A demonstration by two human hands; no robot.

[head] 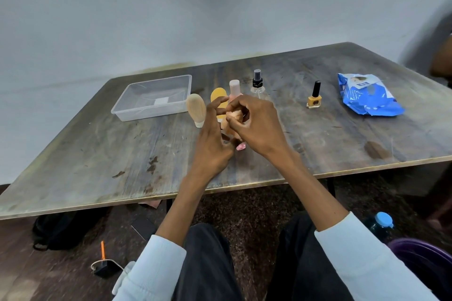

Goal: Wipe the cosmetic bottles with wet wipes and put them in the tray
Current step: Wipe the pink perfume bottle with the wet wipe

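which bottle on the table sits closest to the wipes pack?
The yellow nail polish bottle, black cap, standing alone beside the blue wipes pack.

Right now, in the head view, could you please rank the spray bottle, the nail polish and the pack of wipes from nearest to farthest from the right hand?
From the right hand:
1. Spray bottle, just behind the knuckles.
2. Nail polish, farther out to the right.
3. Pack of wipes, farthest right, near the table's right edge.
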